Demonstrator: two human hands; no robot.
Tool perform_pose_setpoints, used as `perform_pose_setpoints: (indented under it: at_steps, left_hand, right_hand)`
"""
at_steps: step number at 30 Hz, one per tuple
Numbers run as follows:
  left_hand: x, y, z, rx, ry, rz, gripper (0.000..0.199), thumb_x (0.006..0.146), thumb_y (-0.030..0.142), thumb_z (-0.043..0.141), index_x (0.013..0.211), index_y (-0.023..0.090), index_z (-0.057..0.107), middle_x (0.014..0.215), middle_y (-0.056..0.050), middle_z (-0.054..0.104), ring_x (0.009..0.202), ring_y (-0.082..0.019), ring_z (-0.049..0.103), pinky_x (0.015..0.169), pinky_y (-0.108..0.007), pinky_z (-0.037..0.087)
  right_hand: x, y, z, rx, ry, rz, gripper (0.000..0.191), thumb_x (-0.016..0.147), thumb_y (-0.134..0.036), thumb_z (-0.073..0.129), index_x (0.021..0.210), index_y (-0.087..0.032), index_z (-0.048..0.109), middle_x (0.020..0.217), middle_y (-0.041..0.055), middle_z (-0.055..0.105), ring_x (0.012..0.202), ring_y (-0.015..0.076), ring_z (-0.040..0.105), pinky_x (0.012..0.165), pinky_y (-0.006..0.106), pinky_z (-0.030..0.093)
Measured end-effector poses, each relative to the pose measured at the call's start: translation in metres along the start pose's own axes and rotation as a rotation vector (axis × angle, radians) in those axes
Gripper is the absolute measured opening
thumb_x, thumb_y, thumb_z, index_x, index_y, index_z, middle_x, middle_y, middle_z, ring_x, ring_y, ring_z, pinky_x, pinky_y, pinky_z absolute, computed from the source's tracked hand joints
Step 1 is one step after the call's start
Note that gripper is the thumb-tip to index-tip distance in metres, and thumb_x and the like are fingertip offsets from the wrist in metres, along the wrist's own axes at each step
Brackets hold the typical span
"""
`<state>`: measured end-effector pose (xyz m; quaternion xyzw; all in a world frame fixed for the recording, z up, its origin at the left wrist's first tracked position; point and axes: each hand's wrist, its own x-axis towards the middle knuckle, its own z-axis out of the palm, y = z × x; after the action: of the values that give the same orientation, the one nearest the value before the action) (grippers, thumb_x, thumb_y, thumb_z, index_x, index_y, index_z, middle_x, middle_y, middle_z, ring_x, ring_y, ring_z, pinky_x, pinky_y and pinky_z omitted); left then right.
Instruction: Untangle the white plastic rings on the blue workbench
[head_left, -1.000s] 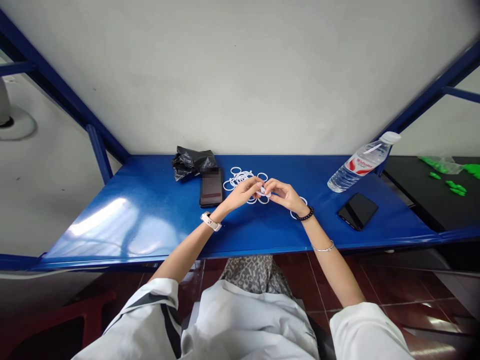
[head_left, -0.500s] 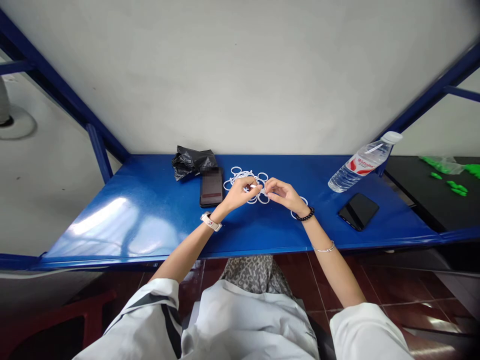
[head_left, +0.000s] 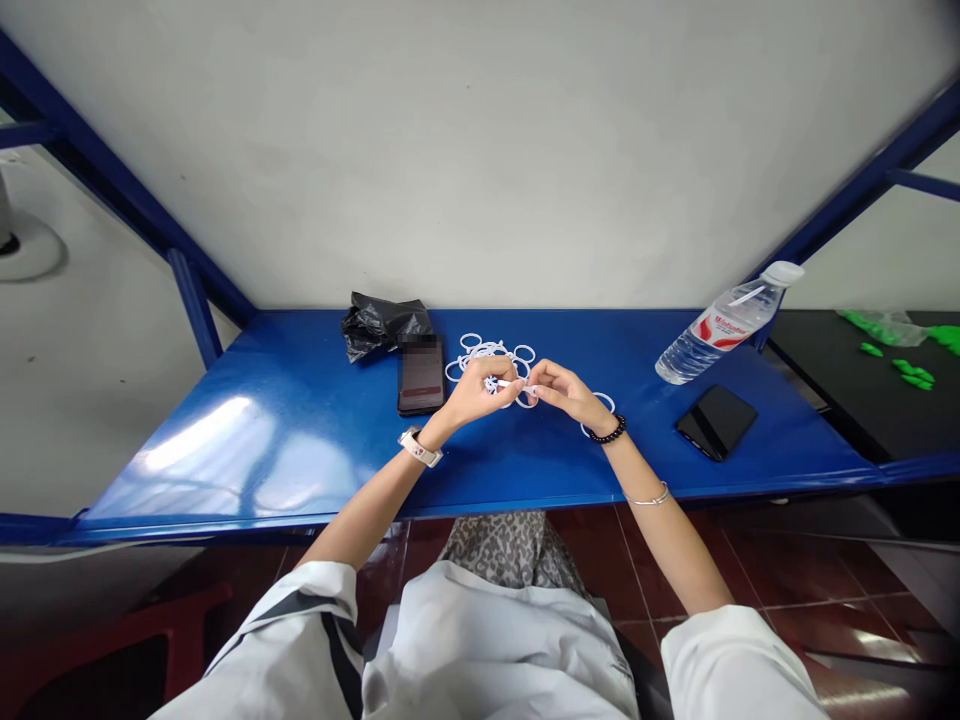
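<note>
My left hand [head_left: 484, 391] pinches a small white plastic piece [head_left: 508, 385] between thumb and fingers. From the right, my right hand [head_left: 562, 389] closes its fingertips on the other end of the same piece, so the two hands nearly meet. Behind and below them lies a heap of white plastic rings [head_left: 471, 342], partly hidden by my fingers. One more white ring [head_left: 606, 400] lies under my right wrist, beside the black bead bracelet. The exact shape of the held piece is too small to tell.
On the blue table [head_left: 300, 350], a black plastic bag [head_left: 382, 325] and a dark phone [head_left: 421, 375] lie left of the rings. A water bottle [head_left: 720, 325] and a second phone [head_left: 716, 423] are at the right. Green pieces [head_left: 913, 375] lie on a black surface further right.
The white piece between my hands now shows more clearly, stretched from one hand to the other. My right hand has shifted slightly down and left, its fingertips now on the piece.
</note>
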<state>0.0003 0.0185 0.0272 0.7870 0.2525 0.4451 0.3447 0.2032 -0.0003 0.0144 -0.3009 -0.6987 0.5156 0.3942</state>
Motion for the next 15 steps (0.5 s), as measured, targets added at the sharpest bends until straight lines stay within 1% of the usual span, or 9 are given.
perform_pose_setpoints:
  at_steps: [4,6,11,15]
  left_hand:
    - [-0.0002,0.0031,0.0002,-0.007,0.014,0.020,0.048,0.087,0.051,0.058,0.056,0.018,0.042,0.057,-0.001,0.053,0.058,-0.012,0.048,0.059,-0.028,0.037]
    - [-0.0002,0.0039,0.0002,-0.008,0.009,0.023,0.047,0.087,0.051,0.058,0.056,0.018,0.042,0.057,-0.001,0.052,0.058,-0.012,0.048,0.059,-0.028,0.037]
    - [-0.0003,0.0044,0.0003,-0.003,-0.024,0.009,0.047,0.086,0.051,0.057,0.056,0.019,0.040,0.057,0.000,0.050,0.057,-0.012,0.045,0.058,-0.027,0.035]
    - [-0.0017,0.0077,0.0007,-0.011,-0.050,-0.021,0.041,0.085,0.047,0.058,0.060,0.019,0.042,0.060,0.001,0.051,0.060,-0.012,0.046,0.060,-0.027,0.037]
  right_hand:
    - [0.0001,-0.0013,-0.0011,-0.045,-0.059,0.026,0.039,0.091,-0.056,0.061,0.082,-0.018,0.060,0.075,0.0012,0.060,0.074,0.0151,0.059,0.075,0.030,0.051]
    - [-0.0004,-0.0014,-0.0019,-0.072,-0.075,0.033,0.041,0.092,-0.056,0.060,0.080,-0.017,0.063,0.074,0.0023,0.063,0.074,0.0159,0.060,0.077,0.031,0.051]
    - [-0.0021,-0.0013,-0.0024,-0.090,-0.097,0.015,0.039,0.092,-0.052,0.061,0.080,-0.016,0.069,0.075,0.0035,0.066,0.071,0.0154,0.061,0.074,0.029,0.050]
    - [-0.0018,-0.0021,-0.0011,-0.120,-0.066,-0.022,0.035,0.091,-0.049,0.063,0.078,-0.017,0.069,0.076,0.0037,0.067,0.071,0.0154,0.061,0.071,0.028,0.050]
